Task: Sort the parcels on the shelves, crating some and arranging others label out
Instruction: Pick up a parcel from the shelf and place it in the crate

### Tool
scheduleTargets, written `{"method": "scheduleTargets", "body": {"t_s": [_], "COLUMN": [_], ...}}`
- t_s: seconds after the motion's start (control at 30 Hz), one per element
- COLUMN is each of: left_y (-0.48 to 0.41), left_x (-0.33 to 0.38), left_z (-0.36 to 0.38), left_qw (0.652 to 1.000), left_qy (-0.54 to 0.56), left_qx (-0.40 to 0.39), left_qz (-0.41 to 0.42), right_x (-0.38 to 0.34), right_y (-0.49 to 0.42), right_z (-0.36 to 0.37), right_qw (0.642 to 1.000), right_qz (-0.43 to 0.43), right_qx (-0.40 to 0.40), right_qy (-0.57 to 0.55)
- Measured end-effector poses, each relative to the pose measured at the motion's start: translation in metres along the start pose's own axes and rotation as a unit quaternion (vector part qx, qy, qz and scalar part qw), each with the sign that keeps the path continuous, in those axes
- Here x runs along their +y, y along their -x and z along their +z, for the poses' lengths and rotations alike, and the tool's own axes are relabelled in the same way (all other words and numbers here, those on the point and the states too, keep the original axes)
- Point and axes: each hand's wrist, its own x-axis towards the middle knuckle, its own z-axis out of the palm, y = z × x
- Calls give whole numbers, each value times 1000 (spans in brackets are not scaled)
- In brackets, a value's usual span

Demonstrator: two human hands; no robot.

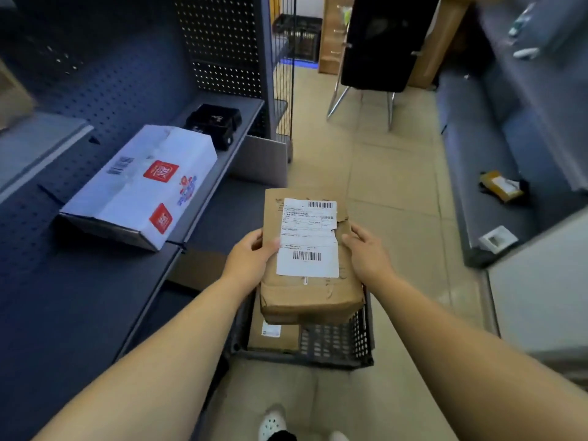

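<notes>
Over the dark crate [337, 348] on the floor, a brown parcel [310, 297] hangs label up between both hands. The left hand [251, 256] grips its nine o'clock edge, thumb on the label; the right hand [366, 249] curls round the three o'clock edge. Another parcel [273, 337] lies in the crate at seven o'clock from the held one. Its carton looks creased and its label torn, so a hard thumb could probably rip the label further. If let go unevenly, it may catch the crate's rim and tip onto the floor. The white box [143, 189], shelved at ten o'clock, sits well apart.
</notes>
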Motion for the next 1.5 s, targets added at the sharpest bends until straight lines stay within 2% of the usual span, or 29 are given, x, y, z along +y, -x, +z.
{"method": "scheduleTargets", "body": {"t_s": [0.17, 0.47, 0.67, 1.07, 1.5], "left_y": [-30, -88, -133, -208, -258], "left_x": [-43, -145, -236, -403, -519], "left_z": [35, 101, 143, 200, 239], "left_qw": [997, 987, 987, 986, 978], "left_qy": [-21, -10, -15, -19, -63], "left_qx": [-63, -92, -84, -100, -117], "left_qz": [-47, -128, -137, -130, -163], "right_x": [59, 178, 276, 425, 540], "right_y": [-29, -87, -141, -215, -265], "right_z": [-9, -10, -1, 27, 49], "right_qw": [998, 995, 993, 992, 985], "right_qz": [58, 100, 111, 120, 166], "right_qx": [14, 7, 1, 6, 10], "right_qy": [10, 31, 44, 46, 46]}}
